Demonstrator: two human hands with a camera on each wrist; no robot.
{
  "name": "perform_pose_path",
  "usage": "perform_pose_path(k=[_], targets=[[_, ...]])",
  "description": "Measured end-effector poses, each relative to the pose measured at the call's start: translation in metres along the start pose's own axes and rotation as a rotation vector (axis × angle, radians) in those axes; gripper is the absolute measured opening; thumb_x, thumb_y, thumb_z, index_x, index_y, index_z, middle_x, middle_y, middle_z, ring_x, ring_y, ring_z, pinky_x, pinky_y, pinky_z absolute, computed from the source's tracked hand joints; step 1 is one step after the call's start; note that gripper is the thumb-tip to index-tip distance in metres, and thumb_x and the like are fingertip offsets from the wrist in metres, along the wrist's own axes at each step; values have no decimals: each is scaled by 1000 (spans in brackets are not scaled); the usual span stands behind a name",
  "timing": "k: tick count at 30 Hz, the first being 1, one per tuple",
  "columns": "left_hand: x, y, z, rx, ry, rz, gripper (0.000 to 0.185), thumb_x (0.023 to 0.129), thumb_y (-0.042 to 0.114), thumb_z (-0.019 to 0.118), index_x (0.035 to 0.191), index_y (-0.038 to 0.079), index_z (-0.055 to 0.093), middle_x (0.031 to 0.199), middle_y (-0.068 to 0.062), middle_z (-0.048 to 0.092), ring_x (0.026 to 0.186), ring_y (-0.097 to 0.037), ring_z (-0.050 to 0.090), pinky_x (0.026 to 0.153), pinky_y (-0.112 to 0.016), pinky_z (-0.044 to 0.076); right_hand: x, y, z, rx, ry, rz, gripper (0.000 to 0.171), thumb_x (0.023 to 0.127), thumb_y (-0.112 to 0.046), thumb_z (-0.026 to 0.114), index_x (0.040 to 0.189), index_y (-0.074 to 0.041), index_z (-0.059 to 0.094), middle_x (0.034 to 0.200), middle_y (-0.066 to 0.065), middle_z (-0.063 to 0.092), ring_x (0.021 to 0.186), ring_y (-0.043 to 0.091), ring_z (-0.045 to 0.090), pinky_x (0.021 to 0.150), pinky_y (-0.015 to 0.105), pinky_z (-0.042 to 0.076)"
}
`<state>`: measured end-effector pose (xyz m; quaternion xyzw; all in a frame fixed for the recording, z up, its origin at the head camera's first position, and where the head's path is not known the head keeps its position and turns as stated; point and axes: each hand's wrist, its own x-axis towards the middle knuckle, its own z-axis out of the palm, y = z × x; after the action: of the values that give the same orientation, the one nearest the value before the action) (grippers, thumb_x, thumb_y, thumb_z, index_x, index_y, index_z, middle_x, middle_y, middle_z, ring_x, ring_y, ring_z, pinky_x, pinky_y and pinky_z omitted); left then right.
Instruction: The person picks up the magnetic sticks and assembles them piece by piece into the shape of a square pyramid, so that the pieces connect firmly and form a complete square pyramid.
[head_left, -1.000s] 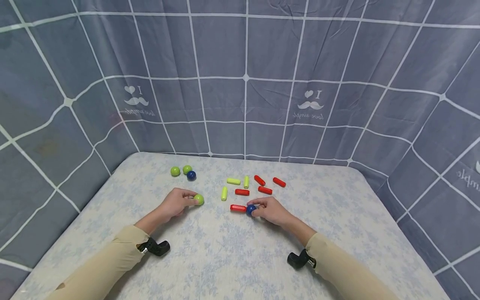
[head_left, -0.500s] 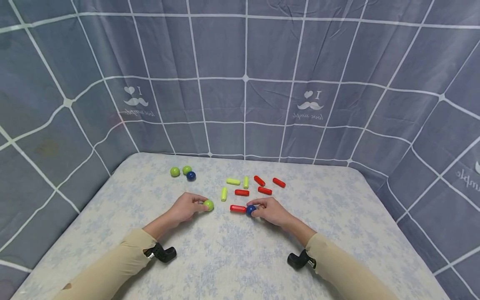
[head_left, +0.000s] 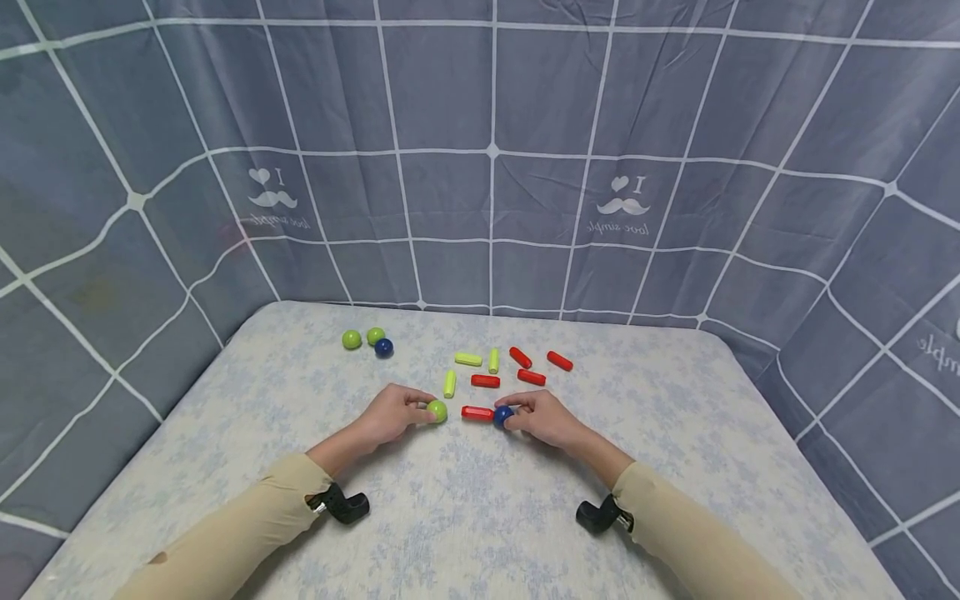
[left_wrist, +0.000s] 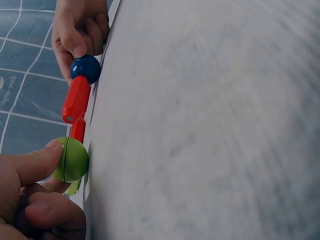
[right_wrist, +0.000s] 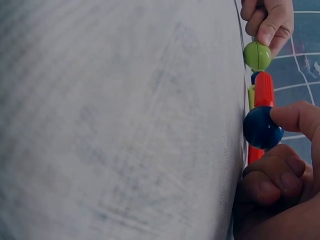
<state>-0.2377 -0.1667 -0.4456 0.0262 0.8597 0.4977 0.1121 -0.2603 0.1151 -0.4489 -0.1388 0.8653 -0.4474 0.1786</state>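
Observation:
Between thumb and fingers, my left hand (head_left: 392, 414) pinches a green ball (head_left: 437, 412) just above or on the table. My right hand (head_left: 550, 417) pinches a dark blue ball (head_left: 503, 417). A red ridged rod (head_left: 477, 413) extends leftward from the blue ball, its near end against it. In the left wrist view, the rod's free end (left_wrist: 70, 118) points toward the green ball (left_wrist: 72, 160), with a gap between them. The right wrist view shows the blue ball (right_wrist: 263, 128) under the thumb; the curled lower fingers partly hide what lies behind.
Behind the hands lie several loose red rods (head_left: 532, 377) and yellow-green rods (head_left: 449, 383). At the back left, two green balls (head_left: 352, 339) sit near another blue ball (head_left: 384, 347). A grey-blue checked curtain (head_left: 450, 200) surrounds the patterned table (head_left: 465, 517).
My left hand has carried the green ball to the right, closer to the red rod's free end. The right hand, blue ball and rod have stayed in place.

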Motion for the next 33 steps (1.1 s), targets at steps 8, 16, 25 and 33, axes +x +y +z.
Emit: perform_pose_path(k=[8, 16, 25, 33], targets=[[4, 3, 8, -5, -16, 5, 35, 77, 25, 74, 110, 15, 69, 55, 3, 40, 36, -9, 27, 36, -24, 28, 0, -1, 1, 1, 7, 2, 31, 78, -20, 67, 109, -25, 68, 57, -3, 38, 49, 13, 34, 46, 25, 26], [5, 4, 16, -42, -53, 23, 36, 78, 23, 73, 112, 14, 68, 52, 4, 35, 35, -9, 25, 36, -24, 28, 0, 1, 2, 0, -4, 9, 32, 78, -21, 67, 110, -24, 67, 57, -3, 39, 49, 14, 35, 46, 25, 27], [5, 5, 17, -66, -48, 7, 33, 79, 22, 72, 112, 16, 68, 50, 4, 32, 34, -10, 23, 34, -24, 26, 1, 1, 2, 8, -6, 10, 33, 78, -20, 67, 110, -25, 67, 57, -3, 40, 49, 14, 36, 47, 25, 27], [5, 6, 17, -57, -60, 21, 38, 80, 25, 71, 117, 15, 66, 51, 3, 34, 35, -10, 23, 35, -24, 26, 2, 2, 0, 11, -10, 21, 32, 78, -20, 66, 109, -26, 68, 57, -3, 39, 49, 14, 35, 46, 25, 27]])
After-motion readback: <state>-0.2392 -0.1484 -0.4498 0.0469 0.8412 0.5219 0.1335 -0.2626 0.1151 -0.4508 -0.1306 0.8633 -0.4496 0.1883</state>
